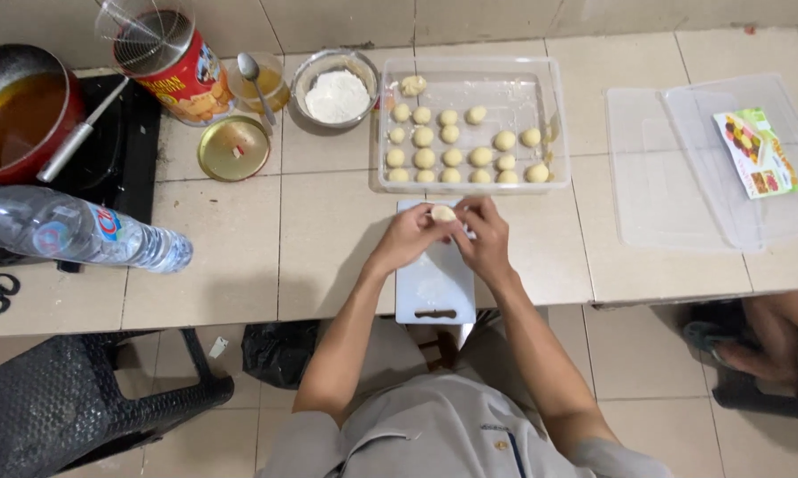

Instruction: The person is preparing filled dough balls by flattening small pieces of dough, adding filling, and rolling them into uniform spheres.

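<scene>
My left hand (410,235) and my right hand (486,232) meet over the far end of a small white cutting board (433,292). Together they pinch a pale piece of dough (443,213) between the fingertips. Just beyond them stands a clear plastic tray (470,73) holding several small round dough balls (452,158) in rows. A metal bowl of white flour (335,94) sits left of the tray.
A red pot of oil (18,111) sits on a black stove at far left, with a strainer, red can (182,75), gold lid, cup with spoon, and a lying water bottle (76,232). Clear lids lie at right. A black stool stands below left.
</scene>
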